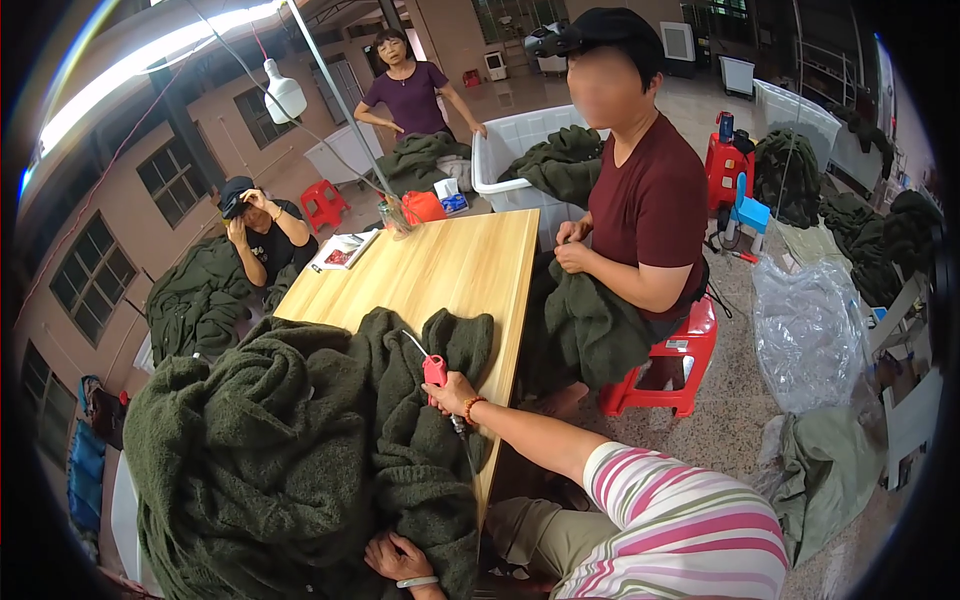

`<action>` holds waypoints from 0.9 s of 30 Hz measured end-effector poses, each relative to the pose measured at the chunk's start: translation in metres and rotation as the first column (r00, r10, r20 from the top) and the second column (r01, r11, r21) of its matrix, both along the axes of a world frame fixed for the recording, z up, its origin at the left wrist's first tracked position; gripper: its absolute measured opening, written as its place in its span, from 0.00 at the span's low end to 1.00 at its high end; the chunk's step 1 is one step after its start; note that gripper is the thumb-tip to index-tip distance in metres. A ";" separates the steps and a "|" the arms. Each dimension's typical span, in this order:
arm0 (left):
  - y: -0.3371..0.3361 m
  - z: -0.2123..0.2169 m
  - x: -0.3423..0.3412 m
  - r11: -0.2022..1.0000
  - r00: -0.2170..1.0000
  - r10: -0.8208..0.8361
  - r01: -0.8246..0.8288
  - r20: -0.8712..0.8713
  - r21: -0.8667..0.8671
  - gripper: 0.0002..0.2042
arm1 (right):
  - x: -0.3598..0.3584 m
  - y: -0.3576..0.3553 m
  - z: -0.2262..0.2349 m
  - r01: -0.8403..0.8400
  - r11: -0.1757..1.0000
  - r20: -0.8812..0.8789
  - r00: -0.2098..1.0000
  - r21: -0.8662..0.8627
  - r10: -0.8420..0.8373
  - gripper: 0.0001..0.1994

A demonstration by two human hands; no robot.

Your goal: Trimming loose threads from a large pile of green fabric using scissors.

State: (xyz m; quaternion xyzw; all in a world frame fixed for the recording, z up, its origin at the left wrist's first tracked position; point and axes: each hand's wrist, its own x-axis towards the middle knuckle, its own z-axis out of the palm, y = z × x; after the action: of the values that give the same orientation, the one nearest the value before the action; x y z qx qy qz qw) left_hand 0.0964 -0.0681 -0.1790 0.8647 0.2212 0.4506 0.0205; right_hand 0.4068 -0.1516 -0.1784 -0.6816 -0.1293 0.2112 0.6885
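Observation:
My right hand [457, 392] is wrapped round a red air blow gun [434, 370] above the table's right edge. Its thin metal nozzle points up and left, and a fitting with a hose hangs below my fist. Underneath it, a dark green fuzzy knit sweater [400, 400] lies spread on the table, one part reaching toward the right edge. Low in the view, my left hand [398, 557], with a pale bangle at the wrist, presses bent fingers into the knit. A big heap of the same green knit [250, 450] lies at the left.
On the wooden table [440, 265] are a booklet [345, 250], a jar [395, 218] and an orange bag [423, 207]. A co-worker [645, 200] handles green knit on a red stool [665, 360] at the right. Two more people stand or sit beyond, near a white bin [490, 160].

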 end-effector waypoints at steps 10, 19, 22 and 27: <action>-0.001 0.000 -0.001 1.000 0.999 0.023 -0.023 -0.031 -0.014 0.07 | 0.002 0.002 -0.006 0.000 1.000 0.006 1.000 0.000 0.000 0.15; 0.000 0.000 -0.002 1.000 1.000 0.016 -0.016 -0.022 -0.008 0.07 | -0.003 0.001 0.001 0.000 1.000 -0.003 1.000 -0.002 0.000 0.16; 0.000 -0.001 -0.001 1.000 1.000 0.011 -0.011 -0.024 -0.007 0.07 | 0.000 -0.002 0.000 0.005 1.000 -0.001 1.000 0.001 -0.005 0.16; -0.001 0.000 -0.001 1.000 1.000 0.013 -0.013 -0.028 -0.019 0.07 | -0.001 -0.001 0.003 0.014 1.000 -0.009 1.000 -0.007 -0.014 0.16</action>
State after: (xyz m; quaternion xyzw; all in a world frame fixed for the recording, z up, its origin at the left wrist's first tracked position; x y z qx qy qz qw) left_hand 0.0954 -0.0687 -0.1788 0.8691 0.2314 0.4366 0.0228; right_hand 0.4053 -0.1530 -0.1759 -0.6840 -0.1209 0.2100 0.6881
